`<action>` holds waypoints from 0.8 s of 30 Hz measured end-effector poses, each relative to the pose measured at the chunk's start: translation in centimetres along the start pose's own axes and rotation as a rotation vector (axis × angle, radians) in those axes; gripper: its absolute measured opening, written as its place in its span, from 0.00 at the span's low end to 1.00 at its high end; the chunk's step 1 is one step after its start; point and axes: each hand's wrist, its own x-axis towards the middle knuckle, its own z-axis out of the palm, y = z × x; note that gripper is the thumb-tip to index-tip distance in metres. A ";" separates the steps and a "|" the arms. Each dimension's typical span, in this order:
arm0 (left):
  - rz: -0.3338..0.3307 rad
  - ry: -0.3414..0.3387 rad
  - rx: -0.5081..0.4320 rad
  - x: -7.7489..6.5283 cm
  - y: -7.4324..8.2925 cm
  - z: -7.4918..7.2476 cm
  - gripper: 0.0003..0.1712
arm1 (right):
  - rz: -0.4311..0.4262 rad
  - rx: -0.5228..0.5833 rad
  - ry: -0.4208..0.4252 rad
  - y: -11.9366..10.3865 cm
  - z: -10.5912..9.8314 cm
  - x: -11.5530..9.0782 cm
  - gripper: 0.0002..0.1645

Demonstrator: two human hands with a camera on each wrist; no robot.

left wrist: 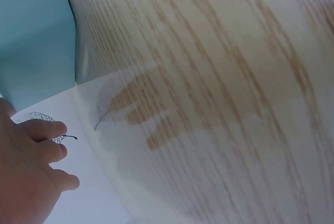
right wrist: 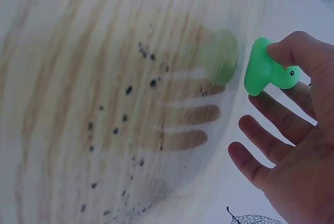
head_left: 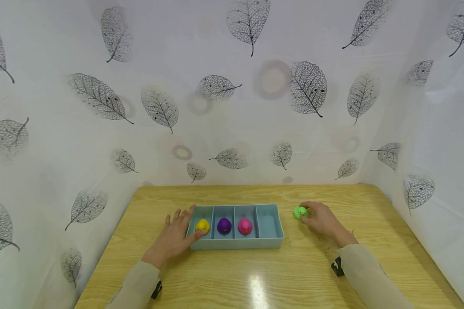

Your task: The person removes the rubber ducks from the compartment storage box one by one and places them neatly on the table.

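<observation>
A pale blue tray [head_left: 236, 243] with a row of compartments lies on the table. A yellow rubber duck [head_left: 203, 225], a purple rubber duck [head_left: 224, 225] and a pink rubber duck [head_left: 245, 226] each sit in their own compartment, and the rightmost one holds nothing. My left hand [head_left: 174, 238] rests at the tray's left end, fingers spread, with the thumb reaching over the front rim by the yellow duck. To the right of the tray, my right hand [head_left: 322, 219] pinches a green rubber duck [right wrist: 260, 70] between thumb and fingers, slightly above the tabletop in the right wrist view.
The wooden table [head_left: 232, 279] has a glossy surface that shows reflections. Small dark specks [right wrist: 125, 118] mark it near the right hand. A white leaf-patterned curtain [head_left: 232, 120] encloses the back and both sides.
</observation>
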 end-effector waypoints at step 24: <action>0.001 -0.005 0.003 0.1 -0.1 0.1 0.54 | -0.007 -0.013 -0.030 0.5 0.3 0.2 0.25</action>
